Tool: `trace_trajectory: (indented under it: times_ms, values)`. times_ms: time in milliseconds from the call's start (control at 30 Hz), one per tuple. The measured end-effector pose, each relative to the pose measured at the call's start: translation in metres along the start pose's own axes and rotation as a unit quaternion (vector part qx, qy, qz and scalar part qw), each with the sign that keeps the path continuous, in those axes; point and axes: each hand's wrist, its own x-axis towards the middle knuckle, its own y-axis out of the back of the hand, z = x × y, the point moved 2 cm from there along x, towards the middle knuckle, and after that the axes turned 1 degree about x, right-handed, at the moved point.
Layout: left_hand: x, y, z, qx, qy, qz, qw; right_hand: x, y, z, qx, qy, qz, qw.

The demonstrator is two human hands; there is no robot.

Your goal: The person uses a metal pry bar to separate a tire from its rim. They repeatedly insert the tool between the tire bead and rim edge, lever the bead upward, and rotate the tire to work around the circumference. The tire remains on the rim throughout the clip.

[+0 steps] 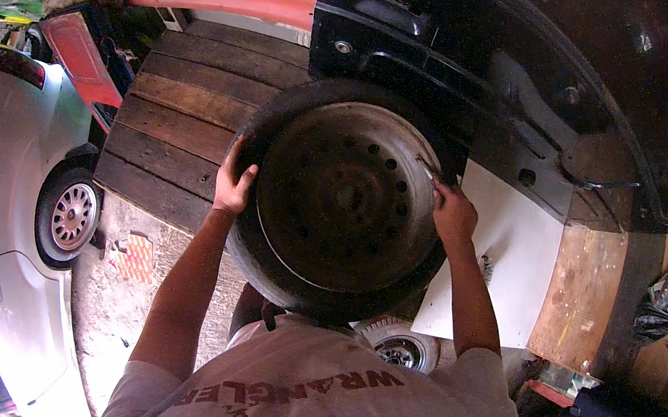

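A car wheel [351, 198], a dark tyre on a dusty steel rim with a ring of round holes, is up in front of my chest with its face towards me. My left hand [234, 183] grips the tyre's left side, the thumb lying over the sidewall. On the opposite side, my right hand [454, 214] is closed at the wheel's right edge, with its fingertips over the rim lip. A small thin pale piece shows at those fingertips; I cannot tell whether it is held or part of the wheel. The fingers behind the tyre are hidden.
Dark wooden planks [184, 100] lie beyond the wheel to the left. A silver car [12, 128] stands at far left. A black vehicle panel [433, 40] reaches across the upper right, above a white board [495, 262]. Another wheel [403, 350] sits below, near my body.
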Motion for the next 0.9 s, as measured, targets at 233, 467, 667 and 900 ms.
trace_trajectory:
  times_ms: [233, 467, 667, 900]
  values:
    - [0.001, -0.004, -0.008, -0.021, -0.009, -0.014, 1.000, 0.043, -0.020, -0.055, -0.021, 0.040, -0.002, 0.999]
    - [-0.003, -0.003, 0.000, -0.028, -0.004, 0.003, 1.000, -0.028, 0.025, 0.008, -0.048, -0.042, -0.120, 0.991]
    - [-0.002, -0.003, -0.006, -0.035, 0.010, 0.001, 0.999, 0.016, 0.009, -0.031, -0.056, 0.009, -0.071, 0.996]
    - [-0.003, 0.002, -0.006, -0.013, -0.001, 0.003, 1.000, 0.026, 0.004, -0.041, -0.044, 0.006, -0.085, 0.995]
